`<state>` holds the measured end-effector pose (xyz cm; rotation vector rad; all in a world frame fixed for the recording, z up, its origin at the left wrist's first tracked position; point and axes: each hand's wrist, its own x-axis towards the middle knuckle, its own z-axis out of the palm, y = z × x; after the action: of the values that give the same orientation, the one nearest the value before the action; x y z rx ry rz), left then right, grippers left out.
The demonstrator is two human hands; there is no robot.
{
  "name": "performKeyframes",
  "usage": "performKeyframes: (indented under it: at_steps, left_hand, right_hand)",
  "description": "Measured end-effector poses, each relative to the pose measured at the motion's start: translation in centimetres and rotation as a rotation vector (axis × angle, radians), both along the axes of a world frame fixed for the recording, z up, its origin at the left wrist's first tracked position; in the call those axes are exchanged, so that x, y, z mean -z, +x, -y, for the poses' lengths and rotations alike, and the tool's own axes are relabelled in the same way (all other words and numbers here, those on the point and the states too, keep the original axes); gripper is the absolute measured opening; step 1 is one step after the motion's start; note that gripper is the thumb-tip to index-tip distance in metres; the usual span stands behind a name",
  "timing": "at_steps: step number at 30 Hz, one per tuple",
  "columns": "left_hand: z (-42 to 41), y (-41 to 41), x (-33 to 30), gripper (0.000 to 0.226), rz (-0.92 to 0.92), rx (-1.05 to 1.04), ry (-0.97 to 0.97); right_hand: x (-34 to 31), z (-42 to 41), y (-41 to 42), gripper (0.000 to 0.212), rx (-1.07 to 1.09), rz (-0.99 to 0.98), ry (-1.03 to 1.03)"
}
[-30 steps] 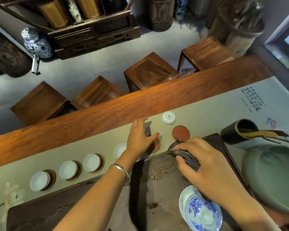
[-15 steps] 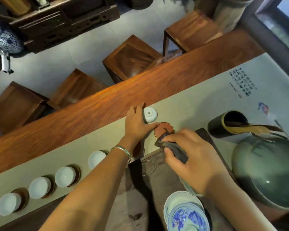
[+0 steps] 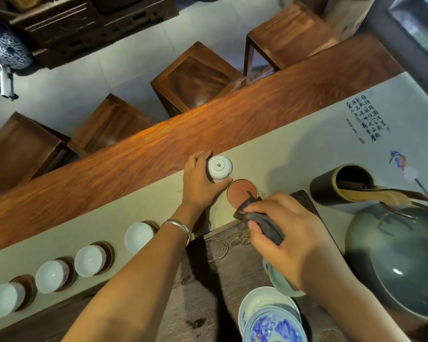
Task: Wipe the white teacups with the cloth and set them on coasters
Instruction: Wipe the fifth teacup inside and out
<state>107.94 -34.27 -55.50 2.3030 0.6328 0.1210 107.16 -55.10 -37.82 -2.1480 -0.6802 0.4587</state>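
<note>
My left hand [image 3: 200, 183] grips an upside-down white teacup [image 3: 220, 167] on the grey runner; its marked foot faces up. Just right of it lies a bare round reddish coaster [image 3: 241, 193]. My right hand [image 3: 292, 240] holds a dark bunched cloth [image 3: 260, 219] at the tea tray's far edge, near that coaster. Several white teacups stand upright on dark coasters in a row to the left: one nearest my wrist [image 3: 139, 236], then another [image 3: 90, 260], a third [image 3: 51, 276] and the leftmost [image 3: 6, 299]. Another coaster [image 3: 200, 221] is half hidden under my left wrist.
A dark carved tea tray [image 3: 208, 272] lies in front of me. Blue-and-white bowls [image 3: 273, 322] sit at its near right. A big green lidded vessel [image 3: 400, 262] and a black tool holder [image 3: 341, 185] stand at the right. Wooden stools [image 3: 195, 77] stand beyond the table.
My left hand reached from the coaster row to the upside-down cup and took hold of it. My right hand with the cloth stayed near the bare coaster.
</note>
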Motion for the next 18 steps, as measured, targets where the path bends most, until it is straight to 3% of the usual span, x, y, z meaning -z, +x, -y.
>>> performKeyframes:
  at_steps: [5, 18]
  left_hand:
    - [0.3, -0.2, 0.4, 0.067, -0.007, -0.032, 0.007]
    - [1.2, -3.7, -3.8, 0.070, 0.069, -0.061, -0.151]
  right_hand:
    - [0.0, -0.2, 0.1, 0.020, -0.013, 0.032, -0.003]
    - [-2.1, -0.4, -1.0, 0.019, -0.052, 0.070, 0.009]
